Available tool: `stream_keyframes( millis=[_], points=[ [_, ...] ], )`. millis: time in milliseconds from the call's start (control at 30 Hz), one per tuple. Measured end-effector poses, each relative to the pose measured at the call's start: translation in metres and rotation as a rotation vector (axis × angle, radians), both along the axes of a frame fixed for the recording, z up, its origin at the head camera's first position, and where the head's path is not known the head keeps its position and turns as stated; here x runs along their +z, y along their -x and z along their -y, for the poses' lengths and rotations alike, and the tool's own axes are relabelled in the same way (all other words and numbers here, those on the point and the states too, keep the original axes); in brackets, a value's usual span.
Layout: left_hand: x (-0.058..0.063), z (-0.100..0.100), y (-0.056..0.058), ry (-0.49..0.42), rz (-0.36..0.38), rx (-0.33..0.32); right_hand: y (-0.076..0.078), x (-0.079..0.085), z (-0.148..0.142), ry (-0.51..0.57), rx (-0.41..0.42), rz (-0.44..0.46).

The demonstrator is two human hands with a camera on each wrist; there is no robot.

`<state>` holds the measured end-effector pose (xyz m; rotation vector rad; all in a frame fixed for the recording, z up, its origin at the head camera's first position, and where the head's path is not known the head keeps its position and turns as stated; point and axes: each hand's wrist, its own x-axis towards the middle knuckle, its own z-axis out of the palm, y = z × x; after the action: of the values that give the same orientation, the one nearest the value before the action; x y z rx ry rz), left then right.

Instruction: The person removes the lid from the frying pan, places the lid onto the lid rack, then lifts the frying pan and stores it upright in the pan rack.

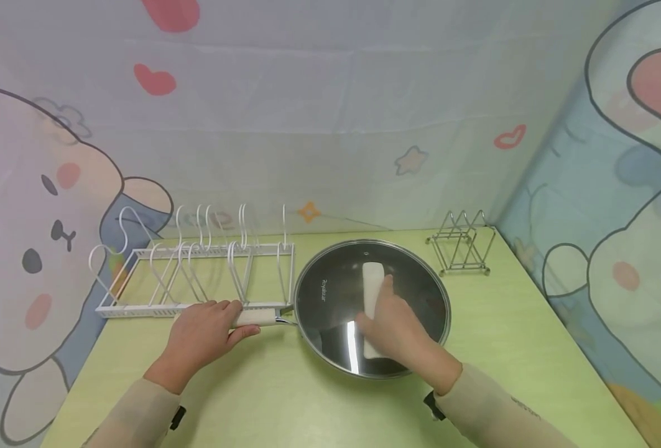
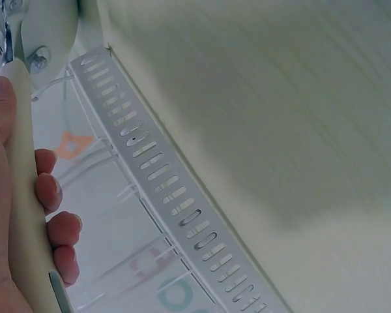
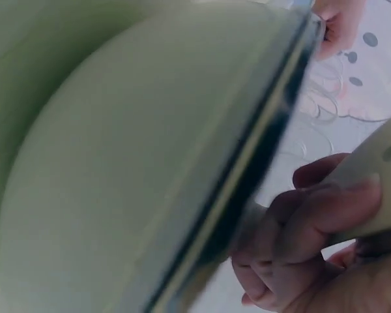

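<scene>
A frying pan [image 3: 111,156] with a cream outer wall carries a dark glass lid [image 1: 321,330] with a metal rim. My left hand [image 1: 204,333] grips the pan's cream handle [image 1: 257,317], its fingers curled round it in the left wrist view, thumb along the top. On the lid, my right hand [image 1: 400,323] holds the long cream lid handle [image 1: 372,280], with fingers and thumb wrapped about its middle. In the right wrist view the lid's rim lies close along the pan's edge.
A white rack [image 1: 157,310] with tall curved dividers stands at the left, right behind the pan's handle. At the back right corner is a small metal wire rack [image 1: 464,270]. Printed cloth walls [image 1: 352,93] border the light green table [image 1: 509,361].
</scene>
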<state>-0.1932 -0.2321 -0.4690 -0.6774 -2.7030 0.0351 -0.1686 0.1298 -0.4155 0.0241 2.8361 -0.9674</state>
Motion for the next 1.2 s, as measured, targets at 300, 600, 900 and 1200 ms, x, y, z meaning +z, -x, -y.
stream_keyframes(
  millis=[300,600,900,1200],
  points=[
    [0.000,0.000,0.000,0.002,-0.016,-0.006,-0.001,-0.005,0.000,0.024,-0.013,-0.056],
    [0.000,0.000,-0.001,0.003,-0.008,0.004,-0.001,-0.001,-0.003,-0.002,0.017,-0.065],
    [0.002,-0.003,-0.003,-0.003,0.019,0.018,0.003,0.004,-0.005,-0.200,0.042,-0.014],
    [0.004,-0.004,-0.004,-0.011,0.021,0.017,0.005,-0.002,-0.011,-0.055,0.005,0.016]
  ],
)
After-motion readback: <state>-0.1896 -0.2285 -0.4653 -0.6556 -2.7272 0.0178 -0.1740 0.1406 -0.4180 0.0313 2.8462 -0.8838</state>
